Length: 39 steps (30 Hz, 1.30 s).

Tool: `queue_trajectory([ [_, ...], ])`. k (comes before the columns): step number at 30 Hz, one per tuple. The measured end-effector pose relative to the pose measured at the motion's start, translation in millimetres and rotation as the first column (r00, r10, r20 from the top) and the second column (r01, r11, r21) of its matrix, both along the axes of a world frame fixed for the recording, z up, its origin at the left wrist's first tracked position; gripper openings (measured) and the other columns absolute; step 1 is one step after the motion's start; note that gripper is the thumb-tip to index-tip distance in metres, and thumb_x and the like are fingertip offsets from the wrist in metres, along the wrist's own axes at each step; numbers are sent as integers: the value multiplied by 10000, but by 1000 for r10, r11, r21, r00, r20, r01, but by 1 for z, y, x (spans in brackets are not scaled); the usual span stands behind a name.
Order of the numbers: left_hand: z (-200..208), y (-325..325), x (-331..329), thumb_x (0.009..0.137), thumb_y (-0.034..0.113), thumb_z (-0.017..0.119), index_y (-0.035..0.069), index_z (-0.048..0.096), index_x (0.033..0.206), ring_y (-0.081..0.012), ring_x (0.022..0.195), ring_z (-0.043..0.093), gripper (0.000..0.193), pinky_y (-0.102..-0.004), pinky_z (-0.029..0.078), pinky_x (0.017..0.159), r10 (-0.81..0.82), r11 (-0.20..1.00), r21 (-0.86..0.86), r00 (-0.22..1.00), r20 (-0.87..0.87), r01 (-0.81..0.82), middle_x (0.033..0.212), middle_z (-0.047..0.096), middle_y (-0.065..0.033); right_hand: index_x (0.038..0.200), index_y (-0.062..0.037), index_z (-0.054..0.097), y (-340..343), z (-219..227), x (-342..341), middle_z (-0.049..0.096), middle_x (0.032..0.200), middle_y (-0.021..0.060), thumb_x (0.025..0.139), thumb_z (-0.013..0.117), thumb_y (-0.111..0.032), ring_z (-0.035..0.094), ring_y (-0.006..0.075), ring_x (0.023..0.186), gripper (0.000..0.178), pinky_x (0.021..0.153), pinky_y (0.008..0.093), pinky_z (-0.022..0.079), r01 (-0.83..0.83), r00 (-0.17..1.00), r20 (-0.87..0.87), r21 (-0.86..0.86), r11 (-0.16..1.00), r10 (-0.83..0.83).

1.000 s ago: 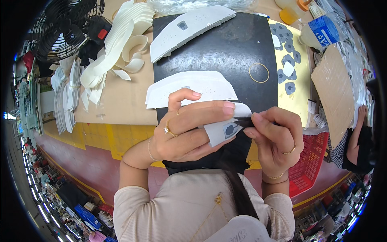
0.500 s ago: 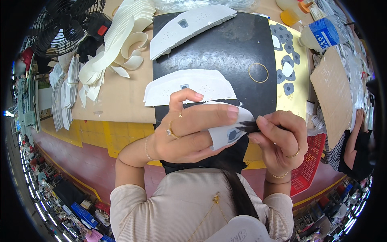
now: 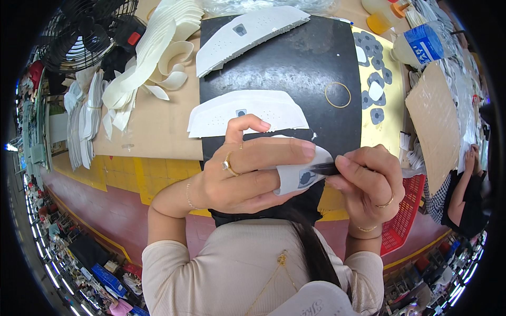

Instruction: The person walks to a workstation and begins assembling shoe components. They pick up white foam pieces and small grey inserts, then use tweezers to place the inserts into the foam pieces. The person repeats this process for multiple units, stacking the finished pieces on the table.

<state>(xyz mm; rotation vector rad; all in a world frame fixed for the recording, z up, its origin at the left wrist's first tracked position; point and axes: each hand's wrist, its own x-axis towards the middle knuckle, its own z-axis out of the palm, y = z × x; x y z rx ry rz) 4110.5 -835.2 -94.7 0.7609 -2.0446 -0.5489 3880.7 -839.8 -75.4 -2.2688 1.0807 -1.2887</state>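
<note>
My left hand (image 3: 247, 171) is closed around a white sheet piece (image 3: 287, 183), curling it over so that a grey patch on it faces me. Its index finger is raised apart from the rest. My right hand (image 3: 369, 181) pinches a black pointed tool (image 3: 326, 168) that looks like tweezers. The tool's tip touches the piece at the grey patch. Just beyond my hands lies a white stack of cut pieces (image 3: 247, 108), with a small grey patch on top. A second, thicker stack (image 3: 247, 37) rests slantwise farther back.
Both stacks lie on a black mat (image 3: 284, 58). A rubber band (image 3: 337, 95) sits there too. At right, grey patches (image 3: 377, 115) lie on a yellow sheet (image 3: 369, 135), near a bottle (image 3: 419, 45). White strips (image 3: 145, 58) and a fan (image 3: 84, 31) are at left; a red basket (image 3: 403, 221) stands lower right.
Both hands have shifted very slightly to the right with the white piece. The black tool still touches its grey patch, and the stacks lie nearly as before.
</note>
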Motion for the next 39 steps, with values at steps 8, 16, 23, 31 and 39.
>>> queue_trajectory([
  [8, 1, -2, 1, 688, 75, 845, 111, 521, 679, -168, 1032, 688, 327, -397, 334, 982, -31, 999, -12, 999, 25, 32, 1205, 693, -139, 932, -83, 740, -1, 1, 2, 648, 830, 23, 634, 872, -132, 589, 144, 607, 329, 508, 274, 404, -2, 1000, -29, -31, 1000, 1],
  [16, 6, -3, 2, 667, 71, 863, 102, 571, 692, -138, 989, 665, 295, -391, 355, 971, -63, 993, 94, 997, -33, 66, 1168, 705, -104, 899, -77, 731, -6, 0, 1, 647, 794, 17, 631, 871, -138, 570, 136, 566, 309, 471, 266, 384, -36, 998, -49, -102, 994, 31],
  [23, 7, -6, 2, 652, 96, 879, 100, 579, 678, -130, 967, 661, 302, -384, 358, 961, -103, 985, 139, 994, -33, 107, 1156, 710, -91, 903, -89, 733, -7, 5, 1, 647, 797, 10, 624, 874, -159, 575, 137, 577, 320, 478, 273, 381, -43, 997, -70, -72, 997, 38],
  [31, 6, -6, 1, 646, 93, 879, 110, 618, 706, -116, 938, 668, 269, -379, 338, 967, -78, 993, 89, 997, -30, 80, 1176, 704, -90, 906, -91, 735, -1, 5, -4, 653, 813, 10, 621, 878, -163, 590, 144, 593, 327, 476, 272, 376, -1, 995, -97, -70, 998, -6],
  [39, 9, -5, 0, 663, 96, 871, 114, 614, 701, -112, 955, 665, 260, -382, 348, 950, -116, 985, 127, 993, -30, 119, 1180, 705, -89, 913, -78, 730, -3, 8, -4, 649, 815, 13, 638, 871, -156, 594, 137, 593, 319, 467, 269, 378, -68, 992, -113, -110, 992, 55],
])
